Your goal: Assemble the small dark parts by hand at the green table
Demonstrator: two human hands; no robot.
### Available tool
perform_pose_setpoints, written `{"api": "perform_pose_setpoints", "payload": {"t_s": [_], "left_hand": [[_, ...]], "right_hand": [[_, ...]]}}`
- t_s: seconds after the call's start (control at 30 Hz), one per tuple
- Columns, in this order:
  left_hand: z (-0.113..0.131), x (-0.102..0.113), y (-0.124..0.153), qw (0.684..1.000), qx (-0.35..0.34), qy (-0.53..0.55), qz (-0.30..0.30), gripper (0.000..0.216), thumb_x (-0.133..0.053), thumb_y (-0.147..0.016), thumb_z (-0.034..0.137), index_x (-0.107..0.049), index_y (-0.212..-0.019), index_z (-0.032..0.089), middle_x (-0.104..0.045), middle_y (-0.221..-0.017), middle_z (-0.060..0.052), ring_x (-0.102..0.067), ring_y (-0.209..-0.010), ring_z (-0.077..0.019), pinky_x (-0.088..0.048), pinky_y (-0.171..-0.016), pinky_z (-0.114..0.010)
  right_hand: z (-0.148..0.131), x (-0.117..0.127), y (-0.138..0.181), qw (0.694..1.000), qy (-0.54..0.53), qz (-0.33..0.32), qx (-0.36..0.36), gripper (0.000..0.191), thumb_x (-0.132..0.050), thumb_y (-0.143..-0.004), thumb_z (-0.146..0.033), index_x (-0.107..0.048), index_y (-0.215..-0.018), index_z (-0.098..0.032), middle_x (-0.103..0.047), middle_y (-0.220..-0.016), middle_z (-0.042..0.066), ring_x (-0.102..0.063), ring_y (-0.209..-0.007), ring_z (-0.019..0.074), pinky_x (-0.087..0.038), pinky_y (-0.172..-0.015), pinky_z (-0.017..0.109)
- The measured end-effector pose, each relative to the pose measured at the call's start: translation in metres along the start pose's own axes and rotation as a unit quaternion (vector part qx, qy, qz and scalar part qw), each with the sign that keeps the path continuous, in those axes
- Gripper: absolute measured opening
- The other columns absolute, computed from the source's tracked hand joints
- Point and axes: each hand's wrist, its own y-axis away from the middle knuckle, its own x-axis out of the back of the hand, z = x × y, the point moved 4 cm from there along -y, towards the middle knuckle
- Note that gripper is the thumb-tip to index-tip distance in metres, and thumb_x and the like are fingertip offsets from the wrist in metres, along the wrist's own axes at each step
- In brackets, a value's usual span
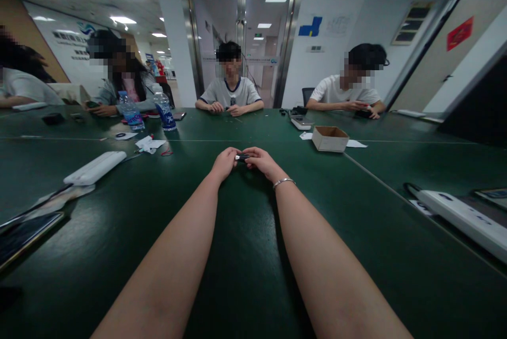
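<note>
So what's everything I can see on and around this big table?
dark green table: one, fills the foreground
open cardboard box: one, brown, right of centre
clear plastic water bottles: two, blue labels, far left
long white plastic blocks: two, one left, one at the right edge
white paper scraps: several, near the bottles
seated people: four, light tops, far side
small dark object: one, black, between both hands
silver bracelet: one, right wrist
left hand: one, pinching the object
right hand: one, pinching its other end
</note>
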Motion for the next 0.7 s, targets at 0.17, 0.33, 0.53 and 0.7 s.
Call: {"api": "perform_pose_setpoints", "payload": {"t_s": [0.17, 0.33, 0.53, 0.7], "left_hand": [[-0.0027, -0.0009, -0.0024, 1.0, 0.009, 0.028, -0.003, 0.028, -0.044, -0.078, 0.021, -0.063, -0.098, 0.017, -0.058, -0.064, 0.0, -0.053, -0.058, -0.0124, -0.039, -0.055, -0.023], [-0.0013, -0.0001, 0.0007, 1.0, 0.002, -0.007, -0.004, 0.026, -0.043, -0.082, 0.028, -0.064, -0.096, 0.018, -0.056, -0.062, 0.001, -0.05, -0.054, -0.0124, -0.039, -0.054, -0.024], [0.0001, -0.0003, 0.0013, 1.0, -0.002, -0.021, 0.001, 0.027, -0.046, -0.084, 0.031, -0.064, -0.1, 0.02, -0.056, -0.063, 0.001, -0.051, -0.057, -0.0133, -0.04, -0.057, -0.025], [0.0, 0.0002, 0.0009, 0.999, -0.003, -0.037, 0.0, 0.028, -0.046, -0.085, 0.034, -0.066, -0.098, 0.021, -0.057, -0.063, 0.001, -0.051, -0.058, -0.0137, -0.04, -0.059, -0.025]], "right_hand": [[0.0001, 0.0011, -0.0002, 1.0, 0.002, 0.009, 0.001, 0.026, -0.058, -0.071, 0.006, -0.062, -0.086, -0.015, -0.063, -0.066, -0.004, -0.053, -0.046, 0.0057, -0.045, -0.047, 0.016], [-0.0006, 0.0007, 0.0008, 1.0, 0.007, 0.008, -0.002, 0.024, -0.06, -0.071, 0.006, -0.062, -0.082, -0.015, -0.063, -0.064, -0.004, -0.053, -0.045, 0.0053, -0.045, -0.046, 0.015], [-0.0001, 0.0012, 0.0, 1.0, 0.009, 0.008, 0.0, 0.024, -0.059, -0.072, 0.006, -0.064, -0.083, -0.015, -0.064, -0.065, -0.003, -0.053, -0.046, 0.0049, -0.046, -0.046, 0.014], [0.0001, 0.0017, 0.0005, 1.0, 0.009, 0.007, 0.0, 0.024, -0.057, -0.072, 0.005, -0.064, -0.084, -0.015, -0.064, -0.065, -0.003, -0.053, -0.046, 0.0045, -0.046, -0.046, 0.013]]}}
